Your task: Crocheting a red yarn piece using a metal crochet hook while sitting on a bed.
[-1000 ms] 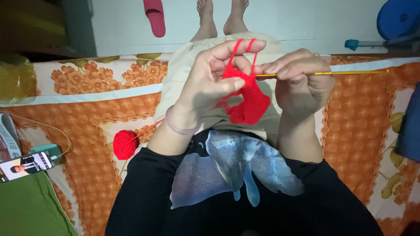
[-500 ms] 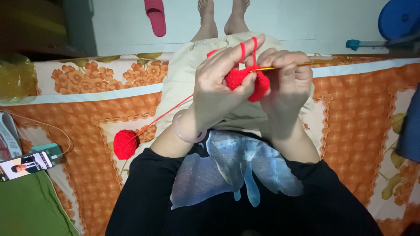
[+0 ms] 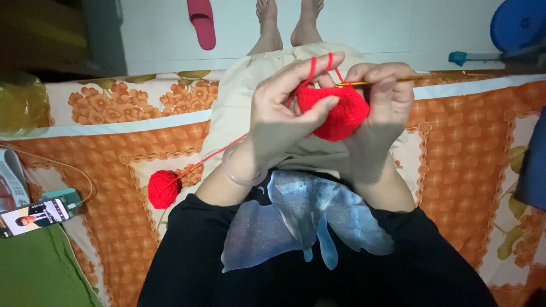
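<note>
2 hands: both raised over the lap, close together around 1 red crocheted piece [image 3: 335, 113].
Left hand [image 3: 281, 113]: fingers curled, thumb pressed against the front of the crocheted piece, pinching it; red yarn strand [image 3: 312, 67] looped over the extended index finger.
Right hand [image 3: 384, 99]: fingers folded tight around a yellow crochet hook [image 3: 398, 80], whose tip meets the top edge of the red piece; the shaft sticks out to the right past the knuckles.
Crocheted piece: rounded, held between both hands, above the cream shorts [image 3: 239, 108].
Yarn ball [image 3: 164, 189]: red, resting on the orange floral bedsheet [image 3: 114, 153] beside the left forearm; 1 strand runs from it up toward the left hand.
Wrist: pale bangle [image 3: 236, 170] on the left wrist.
Phone [image 3: 35, 216]: lit screen, lying at the left edge, a cable attached, next to a green cloth [image 3: 34, 273].
Floor: pink slipper [image 3: 202, 23] near 2 bare feet [image 3: 287, 20].
</note>
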